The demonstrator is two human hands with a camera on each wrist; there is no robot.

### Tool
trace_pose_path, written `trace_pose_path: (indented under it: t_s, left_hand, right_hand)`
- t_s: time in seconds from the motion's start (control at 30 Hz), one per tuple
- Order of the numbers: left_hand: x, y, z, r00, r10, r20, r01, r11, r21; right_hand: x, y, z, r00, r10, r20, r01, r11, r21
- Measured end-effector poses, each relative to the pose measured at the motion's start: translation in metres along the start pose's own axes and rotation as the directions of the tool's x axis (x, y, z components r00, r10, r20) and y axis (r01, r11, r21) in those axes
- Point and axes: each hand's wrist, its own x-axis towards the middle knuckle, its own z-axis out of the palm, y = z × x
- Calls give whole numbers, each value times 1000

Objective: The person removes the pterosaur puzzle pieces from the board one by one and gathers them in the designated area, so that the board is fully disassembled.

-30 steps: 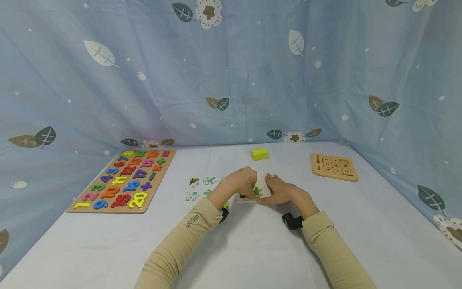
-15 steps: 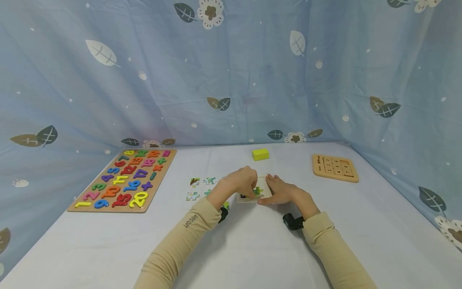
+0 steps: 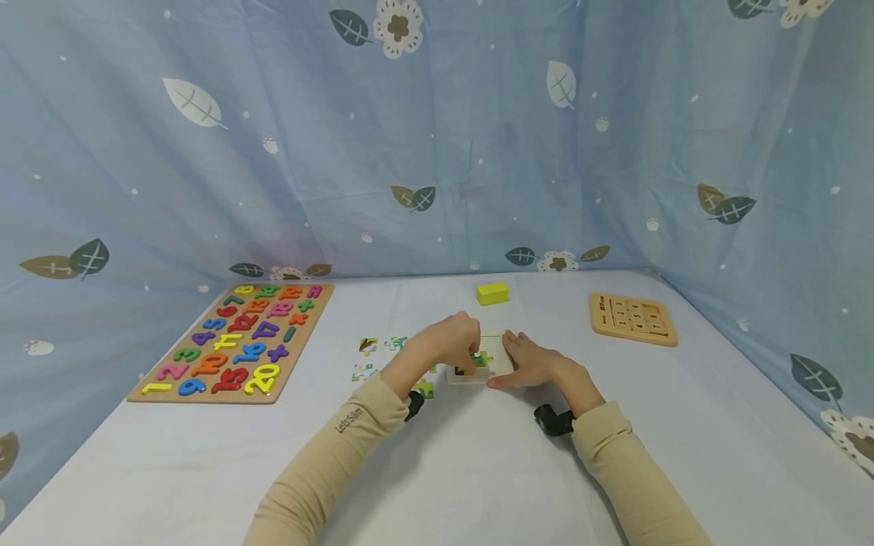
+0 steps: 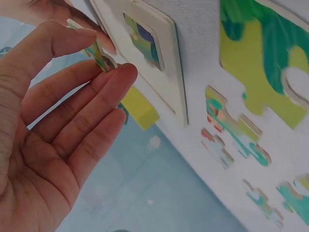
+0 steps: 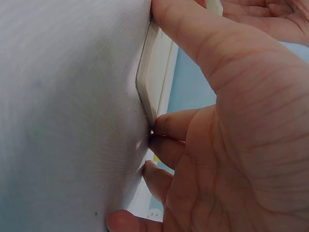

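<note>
My left hand (image 3: pixel 447 341) is over the left part of a shallow wooden puzzle tray (image 3: pixel 499 352). In the left wrist view its thumb and fingertips pinch a jigsaw piece (image 4: pixel 103 57), seen edge-on, while the other fingers stretch out loosely. A colourful piece (image 4: pixel 142 39) lies in a corner of the tray. My right hand (image 3: pixel 536 362) holds the tray's right near corner, thumb at the front edge and fingers along the right side. The right wrist view shows thumb and fingertips against the tray's edge (image 5: pixel 150 67).
Loose jigsaw pieces (image 3: pixel 365 371) lie left of the tray, with a green piece (image 3: pixel 424 389) near the left wrist. A yellow block (image 3: pixel 492 293) sits behind. The number board (image 3: pixel 283 379) is far left, a wooden number-tile board (image 3: pixel 633 318) at the right.
My left hand has drawn slightly up and left over the tray, with the pinched piece tilted, uncovering more of the green loose piece. My right hand keeps its place.
</note>
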Motion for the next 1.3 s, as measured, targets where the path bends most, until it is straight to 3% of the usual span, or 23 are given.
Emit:
trace_pose_path:
  t_s: [0.23, 0.63, 1.03, 1.3]
  left_hand:
    - [-7, -5, -1, 1000, -3, -4, 3, 1000, 27]
    - [-23, -14, -4, 999, -36, 20, 36, 999, -26]
    - [-44, -28, -5, 996, -84, 4, 84, 996, -41]
    - [-57, -36, -3, 996, -83, -9, 83, 996, -17]
  right_hand:
    - [-1, -2, 1, 1000, 16, -5, -16, 1000, -16]
    - [-3, -6, 1, 1000, 19, -10, -19, 1000, -18]
    - [-4, -6, 2, 999, 5, -32, -6, 1000, -15]
    - [-3, -4, 2, 999, -3, -33, 3, 1000, -18]
